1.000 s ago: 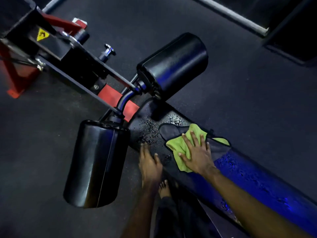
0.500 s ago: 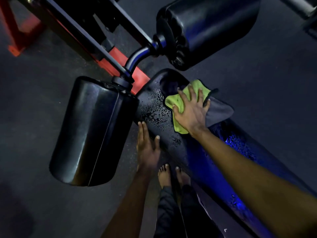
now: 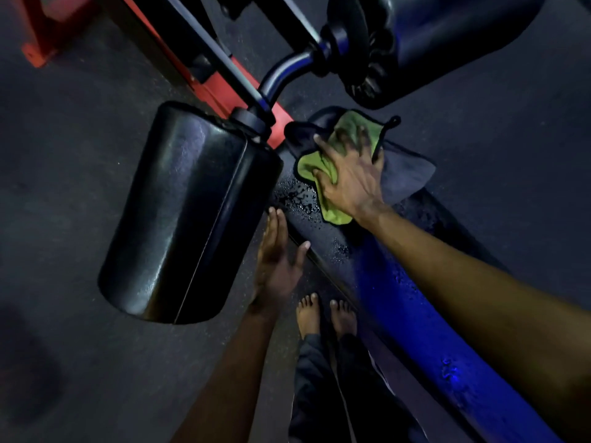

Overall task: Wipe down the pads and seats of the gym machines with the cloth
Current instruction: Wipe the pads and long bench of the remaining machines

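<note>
Cloth (image 3: 308, 164): green on one face, grey on the other, with a dark bound edge and a small hanging loop. It lies bunched on the head end of the long bench pad (image 3: 377, 282), just below the far roller pad (image 3: 447, 36) and beside the near roller pad (image 3: 188, 212). Right hand (image 3: 351, 180): palm down on the cloth, fingers (image 3: 324, 148) spread wide and flat, pressing rather than gripping, the thumb set into the green fold. Left hand (image 3: 275, 266): fingers (image 3: 275, 225) straight and close together, holding nothing. The thumb rests on the near edge of the bench pad; whether the palm touches the pad's side cannot be told. Water droplets (image 3: 299, 196): scattered on the pad just left of the cloth, with more beading along the blue-lit stretch toward the person. Step in hand, as judged: wiping the head end of the bench pad, with much wet surface left to cover. Handling notes: keep the palm flat so the whole folded area bears on the vinyl. Sweep across the droplets in overlapping passes rather than dabbing. Carry the cloth over the rounded end and the side edges, where liquid is likely to collect. Refold to a drier face once it smears. The left hand serves as a brace. Both roller pads appear to need their own pass afterwards. Risk: the loose grey flap overhanging the far edge may drag or slip off.
</note>
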`<state>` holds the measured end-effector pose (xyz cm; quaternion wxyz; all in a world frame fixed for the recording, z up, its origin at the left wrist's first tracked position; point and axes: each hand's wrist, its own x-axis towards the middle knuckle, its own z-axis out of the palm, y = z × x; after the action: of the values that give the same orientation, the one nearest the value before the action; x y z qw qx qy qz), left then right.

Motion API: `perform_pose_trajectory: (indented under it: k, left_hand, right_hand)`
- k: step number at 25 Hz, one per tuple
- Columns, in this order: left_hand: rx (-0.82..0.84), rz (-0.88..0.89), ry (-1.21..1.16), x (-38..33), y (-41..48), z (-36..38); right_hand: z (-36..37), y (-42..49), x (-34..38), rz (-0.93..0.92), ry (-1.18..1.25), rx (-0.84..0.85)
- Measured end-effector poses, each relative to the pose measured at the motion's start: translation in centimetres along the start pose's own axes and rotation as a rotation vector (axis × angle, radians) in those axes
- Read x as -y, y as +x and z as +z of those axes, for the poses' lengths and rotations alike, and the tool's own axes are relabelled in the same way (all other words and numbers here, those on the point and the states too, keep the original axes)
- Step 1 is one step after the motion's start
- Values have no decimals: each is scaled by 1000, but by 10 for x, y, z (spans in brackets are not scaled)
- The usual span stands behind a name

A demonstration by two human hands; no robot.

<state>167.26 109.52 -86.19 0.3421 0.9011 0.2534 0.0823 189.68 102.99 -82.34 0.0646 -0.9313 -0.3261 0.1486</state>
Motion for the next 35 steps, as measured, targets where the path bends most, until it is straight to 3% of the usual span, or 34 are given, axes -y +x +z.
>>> perform_pose_trajectory:
  k: [3, 7, 13, 15, 22, 26, 29, 31, 35]
  left_hand:
    - [7, -88, -50, -1, -6, 4]
    - [162, -318, -118, -35, -26, 4]
    - [163, -369, -180, -53, -36, 16]
    - [160, -366, -176, -49, -37, 18]
    - [109, -372, -146, -47, -41, 25]
    - [4, -402, -169, -62, -51, 41]
    - [-18, -400, -229, -81, -72, 57]
    - [-25, -396, -248, -89, -90, 67]
    - [-25, -406, -273, -108, -126, 89]
  right_hand:
    - [2, -24, -5, -170, -3, 58]
    - [-2, -64, -38, -424, -126, 159]
    - [-4, -14, -11, -130, 22, 1]
    - [1, -13, -3, -143, 18, -4]
    - [5, -80, -36, -442, -64, 130]
    - [2, -34, -3, -258, -5, 14]
    - [1, 4, 30, -207, 0, 20]
    - [2, 5, 32, -291, -15, 56]
    - [1, -42, -9, -658, -97, 170]
